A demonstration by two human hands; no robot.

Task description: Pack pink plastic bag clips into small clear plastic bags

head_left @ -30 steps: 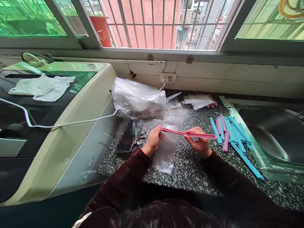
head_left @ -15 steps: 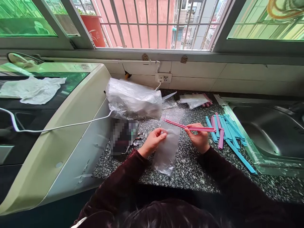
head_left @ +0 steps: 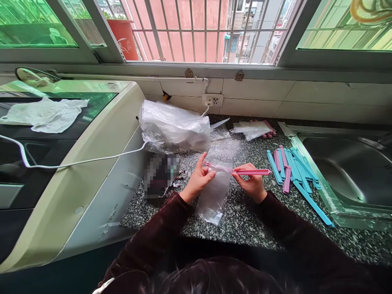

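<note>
A small clear plastic bag point(head_left: 213, 200) hangs flat above the speckled counter, its upper left edge pinched between the thumb and fingers of my left hand point(head_left: 196, 181); that index finger points up. My right hand point(head_left: 251, 185) grips a long pink bag clip point(head_left: 255, 172) near its middle. One arm of the clip lies across the bag's top, its far end beside my left fingers. The other arm sticks out to the right. Right of that hand lie loose blue bag clips point(head_left: 295, 163) and several pink bag clips point(head_left: 287, 179).
A large crumpled plastic bag point(head_left: 176, 126) lies at the back, left of the wall socket point(head_left: 212, 99). Flat clear bags point(head_left: 252, 129) rest on pink clips at the back right. A phone-like blurred item point(head_left: 161, 175) is on the left, a washing machine point(head_left: 101, 163) beyond it, a steel sink point(head_left: 346, 163) right.
My right hand has moved left and slightly down, bringing one arm of the pink clip across the bag's top. My left index finger has lifted and straightened.
</note>
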